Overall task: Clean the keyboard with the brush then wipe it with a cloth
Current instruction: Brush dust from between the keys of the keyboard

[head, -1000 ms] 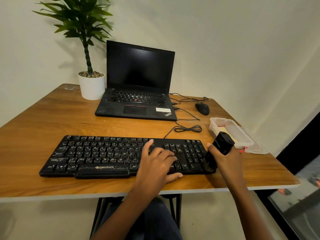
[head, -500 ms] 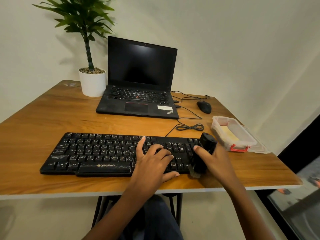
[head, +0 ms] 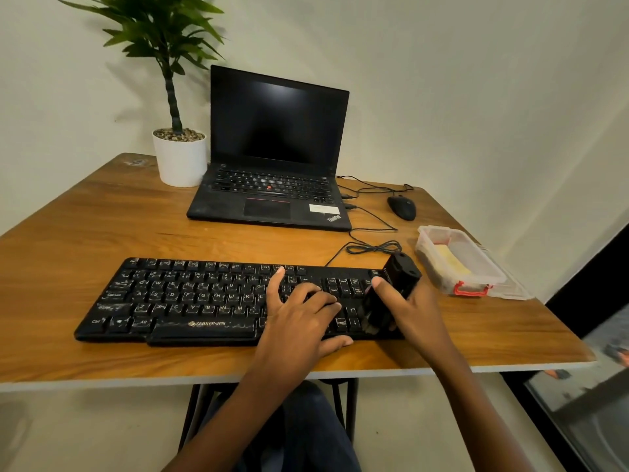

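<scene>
I recorded a wooden table (head: 102, 226) carrying all items. At its far side stood an open ThinkPad laptop (head: 272, 137) with a dark screen, and a potted plant (head: 180, 158) in a white pot just beside the laptop's left edge.

A black Zebronics keyboard (head: 190, 294) lay near the front edge, parallel to it.

A clear plastic container (head: 476, 267) with a red latch (head: 471, 289) sat open to the right of the keyboard, apart from it. It held a pale yellow item (head: 449, 260); I could not tell what it was. A clear lid (head: 510, 289) lay against the container's right side.

The left hand (head: 299, 315) rested on the keys right of centre, fingers spread and the forefinger stretched toward the top row.

The right hand (head: 412, 311) gripped the black brush (head: 398, 277), thumb and fingers wrapped around its body. The brush was tilted, its lower end down on the keyboard's right end.

A black mouse (head: 402, 207) lay right of the laptop, and a coiled cable (head: 374, 248) behind the keyboard.
</scene>
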The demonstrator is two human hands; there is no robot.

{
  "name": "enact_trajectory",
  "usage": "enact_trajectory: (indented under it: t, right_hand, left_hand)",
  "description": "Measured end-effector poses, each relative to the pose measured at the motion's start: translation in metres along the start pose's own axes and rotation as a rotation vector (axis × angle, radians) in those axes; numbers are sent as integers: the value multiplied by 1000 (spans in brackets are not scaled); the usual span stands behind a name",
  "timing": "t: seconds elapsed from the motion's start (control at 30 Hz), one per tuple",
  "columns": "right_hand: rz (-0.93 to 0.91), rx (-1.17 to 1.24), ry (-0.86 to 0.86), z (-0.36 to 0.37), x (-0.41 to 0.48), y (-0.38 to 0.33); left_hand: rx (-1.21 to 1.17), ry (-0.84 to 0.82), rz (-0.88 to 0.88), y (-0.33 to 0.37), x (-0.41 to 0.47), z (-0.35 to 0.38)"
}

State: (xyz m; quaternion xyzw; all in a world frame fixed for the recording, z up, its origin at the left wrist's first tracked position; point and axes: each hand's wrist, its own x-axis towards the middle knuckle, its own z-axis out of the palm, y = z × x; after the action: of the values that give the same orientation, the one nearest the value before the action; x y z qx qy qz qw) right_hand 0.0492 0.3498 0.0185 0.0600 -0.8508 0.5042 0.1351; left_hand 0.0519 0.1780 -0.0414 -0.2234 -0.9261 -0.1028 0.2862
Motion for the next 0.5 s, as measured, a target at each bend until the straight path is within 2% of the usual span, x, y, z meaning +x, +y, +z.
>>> enact_trajectory:
  t: [0.13, 0.3, 0.5]
  right_hand:
    - [83, 83, -44, -6, -1, -2]
    - [13, -54, 43, -1, 5, 1]
    - [63, 39, -48, -7, -1, -2]
  left_hand:
    - [-14, 8, -10, 0, 0, -1]
    - [0, -11, -13, 0, 0, -2]
    - [-10, -3, -9, 0, 0, -2]
